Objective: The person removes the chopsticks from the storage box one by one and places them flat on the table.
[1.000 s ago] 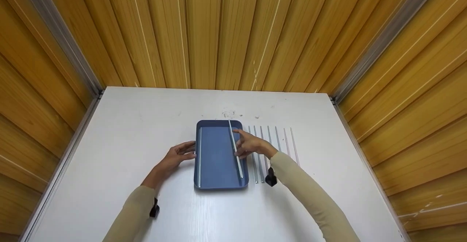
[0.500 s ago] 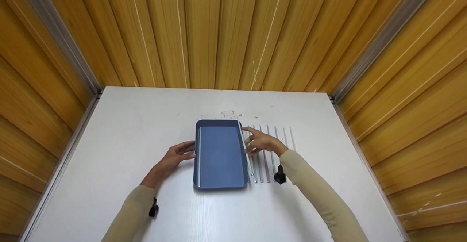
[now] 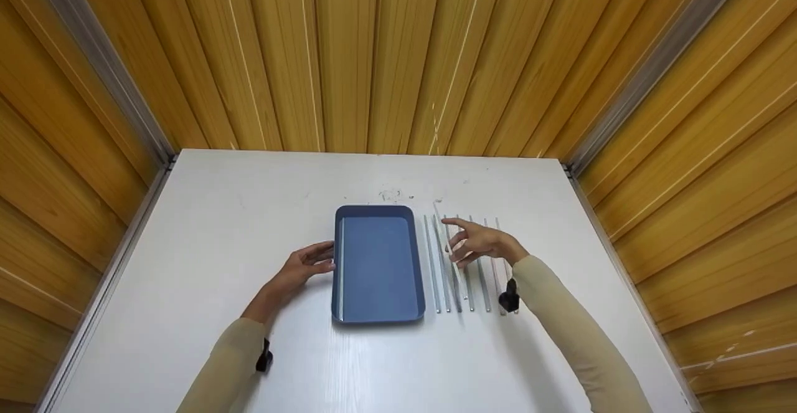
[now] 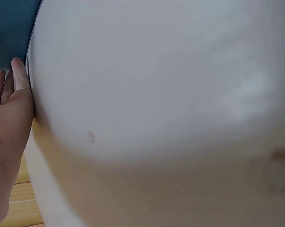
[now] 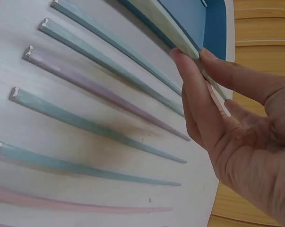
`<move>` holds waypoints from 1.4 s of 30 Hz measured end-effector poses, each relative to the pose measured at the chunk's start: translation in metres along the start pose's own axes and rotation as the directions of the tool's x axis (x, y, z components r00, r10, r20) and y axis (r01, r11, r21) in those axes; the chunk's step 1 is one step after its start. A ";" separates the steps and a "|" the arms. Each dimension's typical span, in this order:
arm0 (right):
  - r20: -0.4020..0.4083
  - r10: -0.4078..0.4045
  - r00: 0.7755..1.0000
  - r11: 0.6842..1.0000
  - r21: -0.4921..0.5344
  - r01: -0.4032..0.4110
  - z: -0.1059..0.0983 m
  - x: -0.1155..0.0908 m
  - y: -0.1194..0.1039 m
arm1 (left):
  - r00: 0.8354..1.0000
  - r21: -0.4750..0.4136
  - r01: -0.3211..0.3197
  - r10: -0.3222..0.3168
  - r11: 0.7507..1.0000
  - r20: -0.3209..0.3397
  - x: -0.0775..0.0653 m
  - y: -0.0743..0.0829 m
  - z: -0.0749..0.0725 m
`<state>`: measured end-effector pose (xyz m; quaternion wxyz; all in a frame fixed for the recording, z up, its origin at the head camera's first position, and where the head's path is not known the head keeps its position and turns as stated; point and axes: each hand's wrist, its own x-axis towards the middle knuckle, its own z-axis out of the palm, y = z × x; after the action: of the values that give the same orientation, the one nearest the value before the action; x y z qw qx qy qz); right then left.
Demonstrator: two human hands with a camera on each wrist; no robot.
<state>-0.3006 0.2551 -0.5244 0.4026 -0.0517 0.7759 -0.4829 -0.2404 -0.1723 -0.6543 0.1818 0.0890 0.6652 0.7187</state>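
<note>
A blue rectangular tray (image 3: 380, 270) stands on the white table, with one pale chopstick (image 3: 341, 276) lying along its left wall. My left hand (image 3: 301, 271) touches the tray's left side with extended fingers; in the left wrist view this hand (image 4: 12, 109) reaches the tray's edge (image 4: 12, 28). Between thumb and fingers, my right hand (image 3: 482, 243) pinches a pale green chopstick (image 5: 168, 23), tilted and raised over the row to the right of the tray. Several chopsticks in green, blue, purple and pink lie there side by side, including a purple one (image 5: 104, 92).
Wood-patterned walls (image 3: 373, 58) rise behind the table and on both sides. Dark specks (image 3: 391, 195) mark the white tabletop (image 3: 249, 189) beyond the tray. A black wrist camera (image 3: 509, 296) sits under the right sleeve, close to the row's near ends.
My right hand has carried the pinched chopstick rightward, from over the tray's right side to above the row of chopsticks. The left hand and tray stay where they were.
</note>
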 end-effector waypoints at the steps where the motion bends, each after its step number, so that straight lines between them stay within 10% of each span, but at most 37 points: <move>1: -0.002 -0.004 1.000 1.000 0.004 0.004 -0.003 -0.002 0.003 | 1.000 0.000 0.000 0.000 1.000 -0.002 0.000 -0.001 0.000; 42: -0.204 -0.011 0.979 1.000 -0.022 0.006 -0.089 -0.066 0.116 | 0.999 0.000 0.027 -0.027 1.000 -0.047 0.003 -0.001 0.001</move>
<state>-0.2806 0.4108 -0.5597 0.3184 -0.0094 0.8178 -0.4793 -0.2425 -0.1699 -0.6558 0.1758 0.0633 0.6708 0.7177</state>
